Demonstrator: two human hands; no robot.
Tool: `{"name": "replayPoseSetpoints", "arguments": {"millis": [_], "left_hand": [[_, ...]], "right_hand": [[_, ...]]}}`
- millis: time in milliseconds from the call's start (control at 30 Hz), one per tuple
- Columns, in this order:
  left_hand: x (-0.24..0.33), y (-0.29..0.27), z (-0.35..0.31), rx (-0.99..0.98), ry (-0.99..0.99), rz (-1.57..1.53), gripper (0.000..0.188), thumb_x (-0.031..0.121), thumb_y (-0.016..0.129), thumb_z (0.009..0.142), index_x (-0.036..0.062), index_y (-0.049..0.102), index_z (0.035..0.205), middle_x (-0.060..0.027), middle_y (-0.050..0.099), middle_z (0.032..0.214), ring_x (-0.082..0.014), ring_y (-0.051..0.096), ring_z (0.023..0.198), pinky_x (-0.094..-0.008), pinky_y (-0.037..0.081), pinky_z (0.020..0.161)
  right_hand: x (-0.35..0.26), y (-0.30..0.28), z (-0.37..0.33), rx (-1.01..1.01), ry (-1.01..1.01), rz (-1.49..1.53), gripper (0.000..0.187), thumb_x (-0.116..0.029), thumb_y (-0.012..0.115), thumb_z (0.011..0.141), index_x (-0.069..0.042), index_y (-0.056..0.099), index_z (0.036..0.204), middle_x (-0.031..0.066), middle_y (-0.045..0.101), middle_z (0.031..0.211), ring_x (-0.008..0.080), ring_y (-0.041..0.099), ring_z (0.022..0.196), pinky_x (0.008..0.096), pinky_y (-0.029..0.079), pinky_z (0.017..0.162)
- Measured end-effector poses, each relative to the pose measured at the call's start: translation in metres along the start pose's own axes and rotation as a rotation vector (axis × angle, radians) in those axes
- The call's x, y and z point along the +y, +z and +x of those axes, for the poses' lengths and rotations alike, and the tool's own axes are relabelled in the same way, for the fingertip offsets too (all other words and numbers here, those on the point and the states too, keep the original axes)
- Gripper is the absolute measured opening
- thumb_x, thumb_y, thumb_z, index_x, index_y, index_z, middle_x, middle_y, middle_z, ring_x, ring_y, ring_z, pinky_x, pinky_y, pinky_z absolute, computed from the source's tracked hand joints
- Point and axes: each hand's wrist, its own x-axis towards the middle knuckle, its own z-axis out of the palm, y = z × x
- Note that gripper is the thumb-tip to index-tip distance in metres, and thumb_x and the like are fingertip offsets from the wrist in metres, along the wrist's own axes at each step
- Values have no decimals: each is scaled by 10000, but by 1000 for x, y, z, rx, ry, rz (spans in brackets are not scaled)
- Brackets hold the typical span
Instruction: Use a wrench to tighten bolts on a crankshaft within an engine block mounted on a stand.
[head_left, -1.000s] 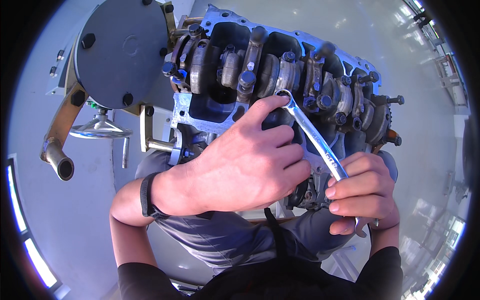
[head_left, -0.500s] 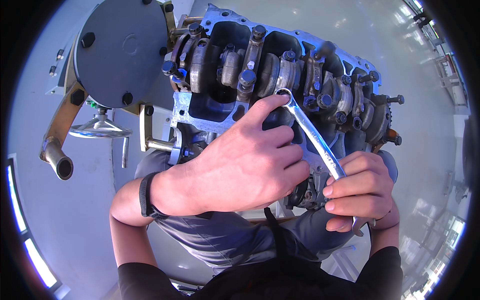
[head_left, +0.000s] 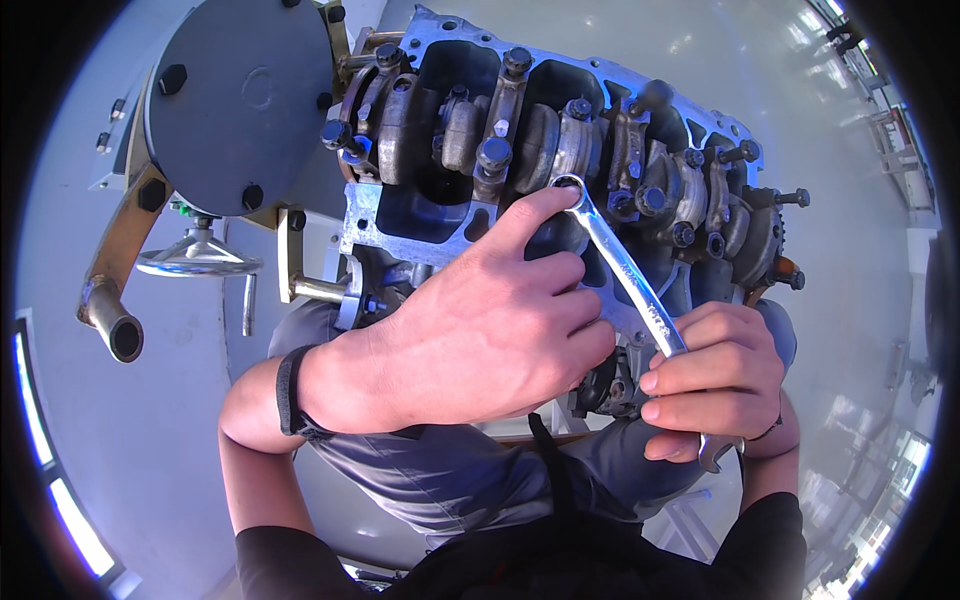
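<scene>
A chrome combination wrench (head_left: 628, 268) slants across the engine block (head_left: 405, 235), its ring end over a fastener at a middle connecting-rod cap. My right hand (head_left: 715, 385) is closed round the wrench's lower shaft, with the open-jaw end sticking out below the fingers. The index finger of my left hand (head_left: 490, 335) reaches to the ring end and presses against it. The other fingers of that hand are curled, and its thumb is hidden. Above the hands lies the crankshaft (head_left: 460, 135), with bearing caps and several dark bolts standing out of them.
At the left, a round grey plate (head_left: 245, 100) with bolts and brackets carries the block. A metal handwheel (head_left: 200, 255) with a crank handle sits below it. A bracket ending in an open tube (head_left: 125, 335) juts out toward me. My knees are beneath the block.
My right hand and the lower end of the wrench have shifted very slightly left. My left hand is almost still, its index finger still at the ring end.
</scene>
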Motion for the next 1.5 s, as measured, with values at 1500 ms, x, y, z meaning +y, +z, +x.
{"name": "replayPoseSetpoints", "arguments": {"millis": [1500], "left_hand": [[0, 0, 1, 33, 1, -20, 142, 144, 752, 737, 95, 689, 855, 36, 551, 690, -148, 577, 702, -576, 395, 1071]], "right_hand": [[1, 0, 5, 28, -8, 34, 176, -206, 800, 825, -96, 706, 925, 24, 686, 923, 169, 633, 709, 273, 546, 586]]}}
